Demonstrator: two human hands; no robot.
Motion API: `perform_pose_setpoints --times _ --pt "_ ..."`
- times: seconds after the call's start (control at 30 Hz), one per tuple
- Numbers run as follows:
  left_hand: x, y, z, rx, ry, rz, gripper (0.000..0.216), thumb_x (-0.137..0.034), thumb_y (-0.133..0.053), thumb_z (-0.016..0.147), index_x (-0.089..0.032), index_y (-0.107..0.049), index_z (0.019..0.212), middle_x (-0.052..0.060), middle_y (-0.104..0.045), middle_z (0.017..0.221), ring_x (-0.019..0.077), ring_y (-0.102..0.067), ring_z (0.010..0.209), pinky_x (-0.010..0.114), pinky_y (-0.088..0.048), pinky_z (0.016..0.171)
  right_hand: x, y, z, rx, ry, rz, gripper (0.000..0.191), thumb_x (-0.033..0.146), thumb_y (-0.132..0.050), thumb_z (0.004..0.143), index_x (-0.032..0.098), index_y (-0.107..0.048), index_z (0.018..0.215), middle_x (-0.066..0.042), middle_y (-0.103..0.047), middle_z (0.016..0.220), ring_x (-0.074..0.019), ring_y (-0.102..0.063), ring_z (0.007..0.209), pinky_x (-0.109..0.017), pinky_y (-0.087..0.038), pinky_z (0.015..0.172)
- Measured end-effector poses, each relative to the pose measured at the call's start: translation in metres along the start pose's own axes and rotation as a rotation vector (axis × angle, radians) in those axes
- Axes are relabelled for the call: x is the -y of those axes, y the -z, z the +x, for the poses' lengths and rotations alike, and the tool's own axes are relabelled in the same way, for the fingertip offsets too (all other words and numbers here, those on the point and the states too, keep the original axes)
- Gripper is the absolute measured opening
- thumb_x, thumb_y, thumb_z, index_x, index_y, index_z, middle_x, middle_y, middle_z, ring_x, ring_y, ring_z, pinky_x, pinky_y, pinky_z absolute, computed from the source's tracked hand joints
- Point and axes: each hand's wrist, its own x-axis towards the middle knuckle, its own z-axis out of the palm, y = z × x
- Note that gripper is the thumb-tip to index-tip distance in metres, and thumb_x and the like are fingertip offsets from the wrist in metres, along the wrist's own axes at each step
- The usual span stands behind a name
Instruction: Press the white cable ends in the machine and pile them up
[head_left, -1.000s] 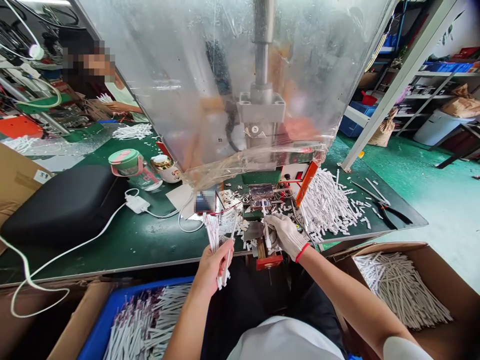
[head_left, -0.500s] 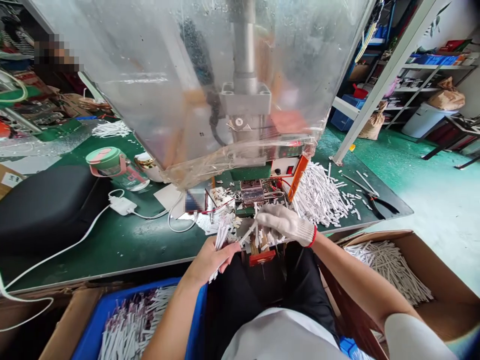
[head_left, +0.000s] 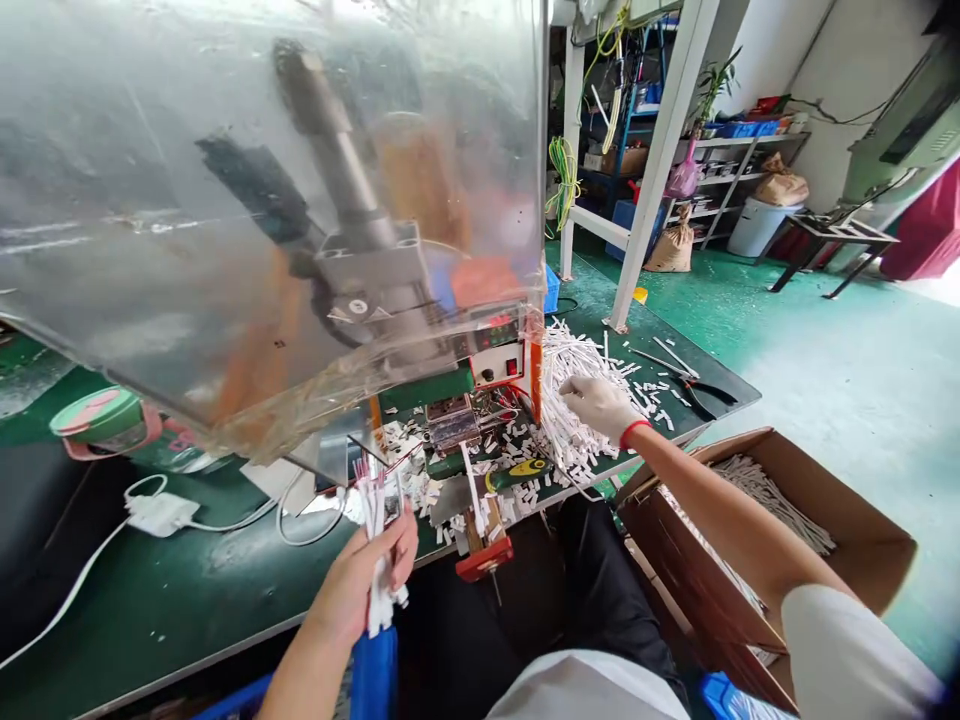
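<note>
A person's bare left hand (head_left: 367, 585) grips a bundle of white strips (head_left: 379, 550) at the edge of a green workbench (head_left: 592, 290), near a bench press (head_left: 457, 425) behind a clear plastic shield (head_left: 262, 200). The right hand (head_left: 600, 408), in a white knit glove with a red cuff, sits open at a heap of white strips (head_left: 574, 425). More strips lie in a cardboard box (head_left: 757, 570) below the bench.

Left grip (head_left: 367, 580) bare, held low, fingers curled closed, wrist upright, forearm (head_left: 300, 670) rising from the lower edge. Right grip (head_left: 600, 408) open and reaching forward, fingers loosely extended in a white glove (head_left: 592, 400), red cuff (head_left: 634, 432) at the wrist, bare forearm (head_left: 720, 510) stretched out and angled.
</note>
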Motion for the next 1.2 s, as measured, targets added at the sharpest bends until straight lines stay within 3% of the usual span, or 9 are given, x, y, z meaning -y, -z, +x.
perform_pose_setpoints --times 0.13,0.33,0.4,0.5,0.63,0.77,0.83,1.0,1.2 --pt "0.017 -0.038 0.018 -0.116 -0.054 0.107 0.046 -0.055 -0.075 0.078 -0.022 -0.045 0.069 -0.014 -0.028 0.040 0.0042 -0.019 0.035 0.019 -0.014 0.038 0.001 -0.017 0.018 0.037 0.034 -0.286 0.026 0.033 -0.063 0.084 0.009 -0.070 0.092 -0.022 -0.071 0.093 -0.0280 -0.065 0.086 -0.034 -0.046 0.074" --pt "0.026 -0.070 0.038 -0.272 -0.105 0.423 0.043 -0.060 -0.069 0.077 -0.022 -0.051 0.068 -0.011 -0.033 0.035 0.0070 -0.026 0.034 0.020 -0.019 0.038 -0.014 -0.005 0.027 0.021 0.011 -0.208 0.017 0.027 -0.056 0.084 0.012 -0.065 0.082 -0.011 -0.068 0.079 -0.0152 -0.055 0.063 -0.026 -0.037 0.056" --pt "0.024 -0.071 0.042 -0.299 -0.095 0.405 0.044 -0.059 -0.071 0.074 -0.022 -0.050 0.064 -0.011 -0.033 0.034 0.0069 -0.027 0.033 0.020 -0.020 0.037 -0.024 0.005 0.023 0.020 0.011 -0.044 0.015 0.027 -0.055 0.082 0.013 -0.062 0.080 -0.007 -0.064 0.073 -0.0123 -0.051 0.057 -0.024 -0.034 0.050" --pt "0.018 -0.066 0.041 -0.278 -0.069 0.295 0.043 -0.057 -0.074 0.069 -0.022 -0.049 0.063 -0.011 -0.032 0.035 0.0060 -0.026 0.032 0.020 -0.018 0.036 -0.031 0.016 0.006 0.011 0.031 0.468 0.011 0.025 -0.062 0.076 0.014 -0.059 0.080 -0.003 -0.060 0.070 -0.0103 -0.051 0.055 -0.021 -0.038 0.047" --pt "0.012 -0.052 0.025 -0.258 -0.033 0.218 0.039 -0.053 -0.076 0.069 -0.019 -0.057 0.068 -0.011 -0.034 0.035 0.0050 -0.026 0.031 0.019 -0.017 0.034 -0.014 0.016 -0.033 0.101 -0.064 0.883 0.024 0.035 -0.070 0.077 0.014 -0.063 0.087 -0.003 -0.064 0.073 -0.0086 -0.053 0.048 -0.019 -0.042 0.041" --pt "0.015 -0.039 0.006 -0.290 -0.058 0.160 0.039 -0.053 -0.074 0.073 -0.017 -0.060 0.072 -0.011 -0.036 0.036 0.0038 -0.025 0.031 0.018 -0.017 0.035 0.032 -0.013 -0.070 0.449 -0.078 0.917 0.028 0.043 -0.069 0.082 0.015 -0.063 0.086 -0.002 -0.067 0.064 -0.0085 -0.051 0.036 -0.018 -0.036 0.031" --pt "0.019 -0.034 -0.001 -0.297 -0.060 0.141 0.040 -0.054 -0.073 0.074 -0.017 -0.061 0.072 -0.011 -0.035 0.035 0.0037 -0.025 0.031 0.018 -0.017 0.036 0.057 -0.040 -0.077 0.529 -0.066 0.909 0.027 0.043 -0.067 0.083 0.016 -0.061 0.084 -0.002 -0.068 0.061 -0.0089 -0.050 0.033 -0.018 -0.037 0.030" --pt "0.028 -0.020 -0.016 -0.338 -0.041 0.102 0.043 -0.058 -0.074 0.072 -0.016 -0.063 0.073 -0.011 -0.035 0.034 0.0037 -0.026 0.030 0.017 -0.017 0.035 0.090 -0.103 -0.063 0.475 -0.176 0.941 0.023 0.039 -0.063 0.082 0.018 -0.054 0.074 -0.003 -0.068 0.058 -0.0097 -0.048 0.029 -0.019 -0.034 0.027" --pt "0.035 -0.005 -0.029 -0.346 -0.043 0.080 0.043 -0.058 -0.075 0.073 -0.016 -0.062 0.072 -0.010 -0.036 0.035 0.0037 -0.026 0.030 0.017 -0.017 0.035 0.093 -0.126 -0.049 0.397 -0.203 0.964 0.022 0.035 -0.062 0.083 0.019 -0.052 0.074 -0.004 -0.069 0.058 -0.0103 -0.051 0.030 -0.020 -0.034 0.027"
